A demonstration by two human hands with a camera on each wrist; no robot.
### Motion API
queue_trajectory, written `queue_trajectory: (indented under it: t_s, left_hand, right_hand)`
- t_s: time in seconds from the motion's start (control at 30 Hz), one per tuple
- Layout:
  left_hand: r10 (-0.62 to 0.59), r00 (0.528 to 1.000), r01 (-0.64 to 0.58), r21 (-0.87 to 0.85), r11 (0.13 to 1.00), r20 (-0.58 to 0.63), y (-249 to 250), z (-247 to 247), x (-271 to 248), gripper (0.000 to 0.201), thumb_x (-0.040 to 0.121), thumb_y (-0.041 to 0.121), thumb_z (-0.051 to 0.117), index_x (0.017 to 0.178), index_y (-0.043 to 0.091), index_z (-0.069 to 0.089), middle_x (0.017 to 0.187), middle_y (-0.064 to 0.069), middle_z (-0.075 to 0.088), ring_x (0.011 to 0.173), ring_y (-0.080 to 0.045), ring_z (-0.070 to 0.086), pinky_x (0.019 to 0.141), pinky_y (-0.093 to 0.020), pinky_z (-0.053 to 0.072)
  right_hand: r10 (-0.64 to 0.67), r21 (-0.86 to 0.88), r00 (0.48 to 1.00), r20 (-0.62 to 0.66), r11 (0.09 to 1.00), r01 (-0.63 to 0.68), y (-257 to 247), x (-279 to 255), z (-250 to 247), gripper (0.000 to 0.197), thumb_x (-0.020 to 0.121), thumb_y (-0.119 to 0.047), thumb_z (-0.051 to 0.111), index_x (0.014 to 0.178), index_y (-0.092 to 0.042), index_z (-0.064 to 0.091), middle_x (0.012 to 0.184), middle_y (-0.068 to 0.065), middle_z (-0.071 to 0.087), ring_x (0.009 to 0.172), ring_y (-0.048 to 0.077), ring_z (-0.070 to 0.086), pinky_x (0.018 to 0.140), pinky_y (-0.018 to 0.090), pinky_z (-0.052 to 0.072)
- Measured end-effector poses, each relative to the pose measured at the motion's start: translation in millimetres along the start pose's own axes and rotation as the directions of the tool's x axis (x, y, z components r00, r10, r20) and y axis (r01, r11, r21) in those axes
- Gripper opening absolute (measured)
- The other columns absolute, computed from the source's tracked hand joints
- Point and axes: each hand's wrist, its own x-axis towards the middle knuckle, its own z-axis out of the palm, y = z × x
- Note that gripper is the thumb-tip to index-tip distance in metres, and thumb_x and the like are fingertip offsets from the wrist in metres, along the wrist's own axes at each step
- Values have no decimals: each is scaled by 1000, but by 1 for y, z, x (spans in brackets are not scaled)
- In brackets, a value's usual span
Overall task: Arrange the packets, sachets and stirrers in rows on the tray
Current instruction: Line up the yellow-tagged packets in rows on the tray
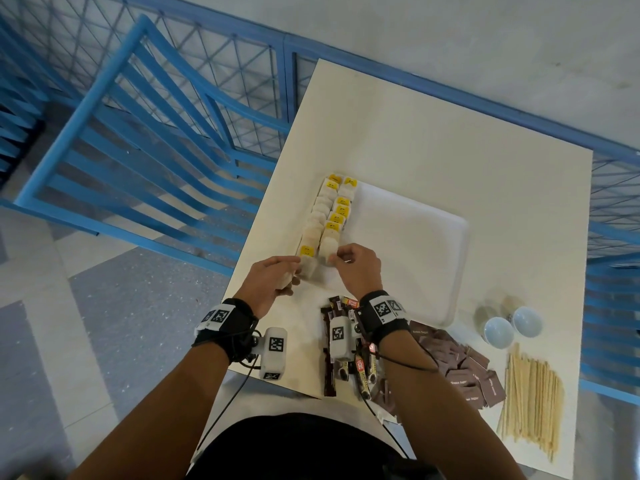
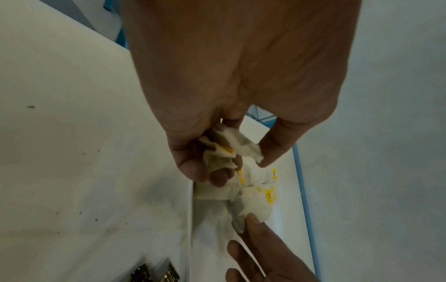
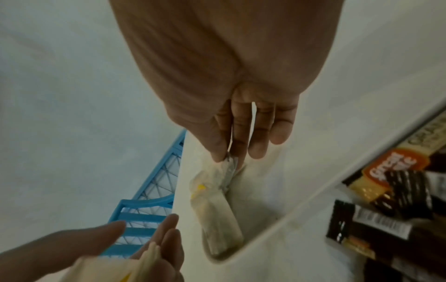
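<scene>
I see a big cream table (image 1: pixel 433 133) with a blue chair (image 1: pixel 138 140) beside it on the left. A white tray (image 1: pixel 415 244) lies on the table. Two rows of tea bags (image 1: pixel 330 213) with yellow tags run along the tray's left side.

Near the table's front edge, on the right, lie a bundle of wooden stirrers (image 1: pixel 531 396) and a pile of brown sugar sachets (image 1: pixel 464 372). Long dark coffee packets (image 1: pixel 330 362) lie under my right wrist. Two small white bowls (image 1: pixel 512 327) sit just past the sachets.

My left hand (image 1: pixel 273 282) is at the near end of the left row. Its fingers curl round a small bunch of tea bags (image 2: pixel 224 150), and the thumb and first finger are spread a little apart.

My right hand (image 1: pixel 356 268) is at the near end of the right row. Its thumb and first finger pinch the edge of one tea bag (image 3: pixel 217 202) that lies in the tray's near left corner. The other fingers hang loose and fairly straight.
</scene>
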Motion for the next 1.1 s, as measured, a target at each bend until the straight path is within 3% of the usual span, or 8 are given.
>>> queue_trajectory:
  t_s: [0.17, 0.27, 0.37, 0.63, 0.77, 0.9, 0.97, 1.1]
  left_hand:
    - [-44, 997, 48, -56, 997, 70, 4, -7, -2, 29, 91, 6, 62, 117, -4, 69, 105, -17, 66, 82, -26, 64, 66, -33, 52]
    - [-57, 994, 61, -50, 997, 90, 7, -9, -4, 44, 73, 10, 61, 113, -5, 69, 103, -16, 66, 81, -27, 63, 66, -34, 52]
    - [-55, 993, 60, -48, 997, 104, 8, -11, -3, 50, 70, 14, 59, 115, -6, 68, 104, -16, 65, 82, -26, 63, 66, -33, 53]
    - [-77, 989, 79, -15, 997, 130, 8, -13, -2, 53, 62, 3, 53, 112, -4, 68, 103, -15, 63, 84, -26, 63, 69, -33, 53]
    - [-42, 992, 37, 42, 998, 122, 3, -17, 2, 35, 88, -15, 50, 115, -1, 67, 110, -18, 64, 85, -26, 67, 73, -34, 56]
    - [-2, 992, -5, 59, 998, 126, 0, -18, 4, 31, 94, -15, 53, 115, 2, 68, 109, -16, 67, 92, -25, 67, 77, -29, 58]
    - [24, 992, -31, 52, 998, 121, 0, -16, 4, 28, 94, -14, 56, 112, 4, 69, 109, -15, 68, 98, -27, 66, 78, -28, 59]
    - [56, 997, -57, 20, 998, 60, 2, -11, 5, 23, 92, -11, 63, 106, 6, 70, 108, -15, 69, 100, -28, 66, 84, -36, 62]
  right_hand:
    - [109, 28, 993, -42, 994, -108, 0, 7, 12, 16, 85, -26, 76, 97, -15, 76, 84, -7, 69, 82, 12, 62, 81, 26, 49]
    - [114, 10, 992, -61, 993, -114, -2, 8, 17, 11, 87, -26, 75, 95, -17, 75, 81, -9, 67, 80, 12, 59, 77, 23, 42]
    - [146, 22, 986, -82, 989, -145, -1, 9, 18, 12, 86, -26, 75, 95, -17, 74, 80, -9, 66, 80, 13, 60, 79, 25, 44]
    - [155, 19, 984, -91, 988, -154, -2, 11, 20, 16, 84, -27, 79, 95, -19, 70, 77, -14, 62, 78, 9, 59, 79, 23, 42]
    - [165, 65, 981, -100, 985, -159, -2, 9, 17, 19, 83, -26, 81, 96, -19, 69, 76, -18, 59, 72, -2, 54, 73, 18, 39]
    - [168, 106, 971, -168, 983, -152, 0, 3, 14, 20, 86, -24, 75, 103, -18, 67, 79, -15, 64, 86, 14, 64, 83, 26, 46]
    - [121, 120, 974, -191, 988, -99, -1, -2, 12, 17, 88, -23, 72, 104, -19, 68, 84, -12, 67, 84, 11, 64, 85, 29, 50]
    - [-45, 129, 999, 23, 991, 42, -14, -12, 11, 13, 90, -33, 73, 97, -21, 73, 87, -12, 71, 80, 2, 64, 76, 21, 51]
